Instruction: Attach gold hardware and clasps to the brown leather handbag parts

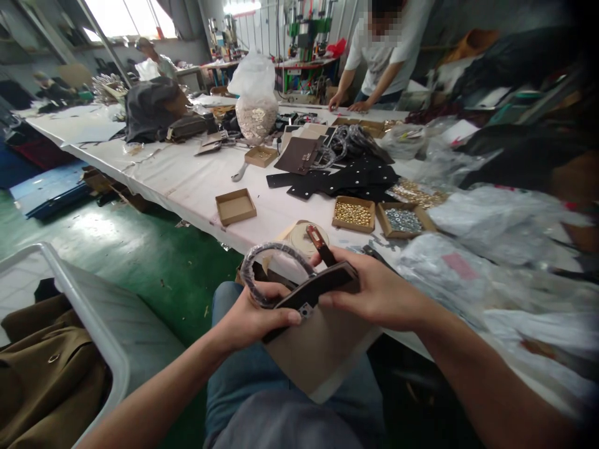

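Over my lap, both hands grip a bag panel (322,355), dark along its top edge and greyish beige below. My left hand (255,318) is closed on the left part of that edge, the thumb beside a small metal plate (306,310). On the right, my right hand (374,287) pinches the same edge, thumb in front and fingers behind. A round handle (250,265) wrapped in clear plastic arches up from the panel's left side. Behind the edge a brown strap (319,240) with a metal fitting sticks up by my right fingers.
Across the white table (178,181) stand an empty-looking cardboard tray (236,207), a box of gold studs (353,214) and a box of silver pieces (401,220). Black strips (346,181) lie behind. Plastic bags (468,268) crowd the right; a grey bin (140,337) stands left. A co-worker (388,62) leans over the far side.
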The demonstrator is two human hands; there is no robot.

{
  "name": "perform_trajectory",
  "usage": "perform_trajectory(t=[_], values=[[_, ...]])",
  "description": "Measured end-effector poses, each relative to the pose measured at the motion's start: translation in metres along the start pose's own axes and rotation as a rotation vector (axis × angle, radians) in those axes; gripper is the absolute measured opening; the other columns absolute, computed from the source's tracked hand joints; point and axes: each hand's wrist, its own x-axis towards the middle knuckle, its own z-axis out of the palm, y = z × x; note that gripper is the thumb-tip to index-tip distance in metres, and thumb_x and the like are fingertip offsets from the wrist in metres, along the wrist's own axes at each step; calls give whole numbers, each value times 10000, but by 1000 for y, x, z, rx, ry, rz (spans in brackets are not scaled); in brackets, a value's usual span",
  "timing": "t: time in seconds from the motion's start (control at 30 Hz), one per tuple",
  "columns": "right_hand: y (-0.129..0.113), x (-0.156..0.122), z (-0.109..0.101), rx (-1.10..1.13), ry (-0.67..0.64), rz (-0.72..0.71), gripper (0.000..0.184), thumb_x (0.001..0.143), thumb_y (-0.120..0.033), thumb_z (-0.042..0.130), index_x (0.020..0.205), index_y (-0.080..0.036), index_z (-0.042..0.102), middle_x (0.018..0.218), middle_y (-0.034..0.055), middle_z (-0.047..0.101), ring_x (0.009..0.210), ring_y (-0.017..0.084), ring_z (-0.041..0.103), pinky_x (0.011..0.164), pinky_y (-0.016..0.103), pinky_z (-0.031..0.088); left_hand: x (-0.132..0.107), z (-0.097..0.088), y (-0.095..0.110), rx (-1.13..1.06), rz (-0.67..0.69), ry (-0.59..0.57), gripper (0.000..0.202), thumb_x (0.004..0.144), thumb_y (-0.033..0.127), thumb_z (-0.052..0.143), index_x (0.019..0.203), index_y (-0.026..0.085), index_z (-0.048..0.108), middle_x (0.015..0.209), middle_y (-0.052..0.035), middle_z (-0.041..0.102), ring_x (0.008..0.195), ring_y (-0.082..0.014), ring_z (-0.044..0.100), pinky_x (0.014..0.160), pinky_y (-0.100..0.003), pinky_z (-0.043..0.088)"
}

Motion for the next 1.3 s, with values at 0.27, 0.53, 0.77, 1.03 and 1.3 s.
perform_trajectory(t=[0.27, 0.53, 0.77, 1.03, 1.3], values=[[16, 25, 3, -231, -43, 28, 858, 746, -250, 941, 1561, -237, 672, 1323, 73, 831, 1072, 306, 809, 893, 371, 642, -6, 16, -38, -283, -231, 96, 478, 862, 494, 1001, 1187, 153, 923, 1067, -123, 875, 872, -229, 768, 808, -300, 570], [19, 37, 15, -261, -129, 46, 885, 736, -236, 927, 1581, -215, 667, 1270, 71, 841, 986, 283, 789, 846, 356, 605, -13, 22, -72, -487, -250, 179, 444, 815, 475, 1031, 1083, 139, 917, 969, -114, 867, 763, -196, 756, 738, -282, 579], [32, 40, 35, -198, -189, -1, 856, 704, -177, 917, 1533, -242, 711, 1431, 78, 806, 1226, 333, 764, 1054, 413, 613, -25, 33, -98, -599, -263, 223, 455, 787, 466, 1046, 1060, 130, 907, 979, -125, 874, 761, -215, 775, 746, -302, 603], [100, 28, -6, -480, 408, 2, 702, 942, -511, 840, 1574, -259, 669, 1440, 152, 757, 1235, 329, 737, 1093, 498, 589, -17, 25, -108, -748, -341, 366, 465, 848, 357, 1004, 1243, 148, 876, 1141, -142, 892, 900, -268, 855, 811, -326, 675], [234, 2, -97, -910, 427, 649, 625, 839, -685, 823, 1249, -213, 826, 1098, 183, 821, 990, 394, 732, 831, 477, 496, 3, 20, -116, -916, -329, 340, 331, 927, 312, 926, 1198, 136, 859, 1096, -152, 891, 831, -252, 850, 762, -321, 681]])
